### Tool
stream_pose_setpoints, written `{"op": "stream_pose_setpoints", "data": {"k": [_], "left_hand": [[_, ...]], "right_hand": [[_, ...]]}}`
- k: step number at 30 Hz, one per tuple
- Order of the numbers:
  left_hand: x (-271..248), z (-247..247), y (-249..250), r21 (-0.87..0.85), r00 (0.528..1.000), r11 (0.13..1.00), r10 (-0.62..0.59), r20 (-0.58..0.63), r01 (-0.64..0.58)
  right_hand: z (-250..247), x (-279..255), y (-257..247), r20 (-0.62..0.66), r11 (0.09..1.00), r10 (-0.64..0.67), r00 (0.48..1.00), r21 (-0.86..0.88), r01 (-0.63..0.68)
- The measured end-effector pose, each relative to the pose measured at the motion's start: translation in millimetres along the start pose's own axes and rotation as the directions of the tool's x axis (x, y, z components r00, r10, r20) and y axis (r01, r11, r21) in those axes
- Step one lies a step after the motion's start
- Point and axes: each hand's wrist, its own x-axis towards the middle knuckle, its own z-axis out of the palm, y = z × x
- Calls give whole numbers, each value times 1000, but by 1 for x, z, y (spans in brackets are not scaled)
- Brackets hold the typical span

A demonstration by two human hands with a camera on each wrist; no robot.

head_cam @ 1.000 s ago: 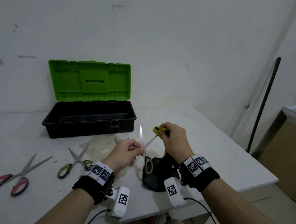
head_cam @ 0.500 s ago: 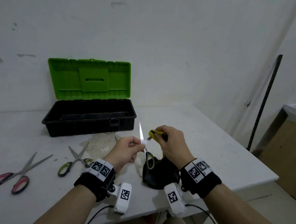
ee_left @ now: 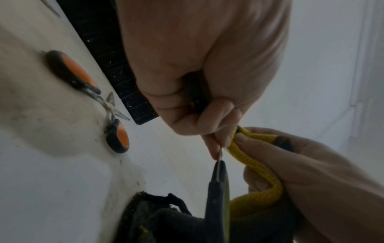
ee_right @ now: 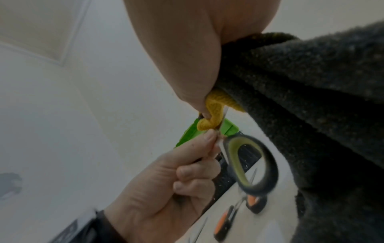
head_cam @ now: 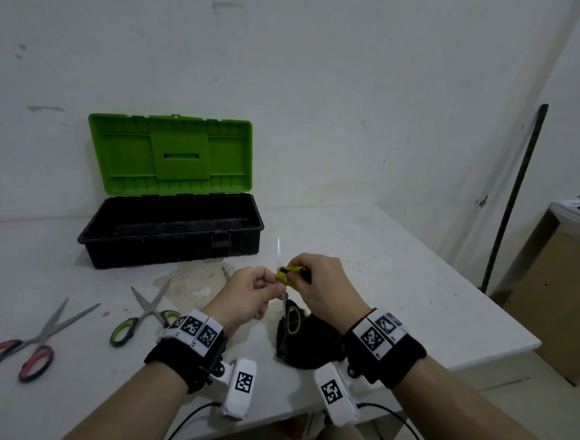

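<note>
1. Your left fingers [ee_right: 207,136] are clamped on the scissors [ee_right: 249,164], pinching the metal just above the pivot. 1 blade tip points up and the green-and-black handle hangs down. I cannot tell whether the blades are shut.
2. Your right fingers [ee_left: 268,152] are curled tight on the yellow cuff [ee_left: 259,169] of what looks like a black glove [head_cam: 307,341]. The cuff touches the blade, just beside your left fingertips.
3. The scissors are held in the air above the desk [head_cam: 397,279], in front of the toolbox [head_cam: 171,232]. The body of the glove sags onto the desk under your right wrist.
4. Done so far, as I judge it: you have 1 pair lifted and have brought the cuff up to its blade.
5. Left to do: whatever the cuff is for has barely begun, and I cannot tell whether that is wiping, sheathing or cutting. The toolbox stands with its green lid [head_cam: 169,156] up, and nothing shows inside it. 3 more pairs lie on the desk: green-handled [head_cam: 141,316], red-handled [head_cam: 22,345] and a small orange-handled one [ee_left: 87,92].
6. I can read no brand or label on the scissors, glove or toolbox. Your wrist bands [head_cam: 193,326] carry black-and-white square code tags. The tiny print beside the tags on the right band is too small to read.
</note>
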Motion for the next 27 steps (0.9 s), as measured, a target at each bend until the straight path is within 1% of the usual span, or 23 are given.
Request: {"op": "stream_pose_setpoints", "data": {"k": [3, 7, 8, 10, 12, 14, 15, 18, 20, 23, 27], "left_hand": [[0, -1, -1, 20, 1000, 1000, -5, -10, 6], [-1, -6, -6, 61, 1000, 998, -14, -15, 15], [-1, -7, -7, 52, 1000, 998, -21, -12, 21], [0, -6, -7, 23, 999, 999, -32, -20, 33], [0, -4, -6, -9, 999, 999, -45, -29, 45], [0, -1, -3, -30, 999, 998, -46, -21, 46], [0, 0, -2, -33, 999, 999, -44, -17, 43], [-3, -1, -1, -11, 999, 999, -35, -16, 34], [-4, -2, -2, -4, 999, 999, -53, -12, 53], [-4, -3, -1, -74, 992, 989, -129, -11, 128], [-4, -3, 2, -111, 977, 971, -212, -3, 211]], "right_hand": [[-1, 5, 9, -23, 997, 73, 997, 19, -72], [-14, 16, 25, -124, 986, 167, 978, -4, -169], [-16, 16, 26, -150, 985, 168, 974, -1, -170], [-18, 12, 21, -164, 994, 113, 980, 16, -111], [-13, 4, 10, -85, 1000, 23, 996, 20, -21], [-3, -3, 3, -8, 1000, -28, 1000, 3, 28], [-1, -4, 3, -8, 1000, -24, 1000, 5, 24], [-6, 4, 12, -77, 997, 74, 994, 43, -71], [-13, 9, 17, -125, 992, 120, 985, 56, -114], [-21, 9, 15, -168, 991, 108, 980, 102, -91], [-22, 5, 11, -165, 988, 99, 981, 133, -77]]}}
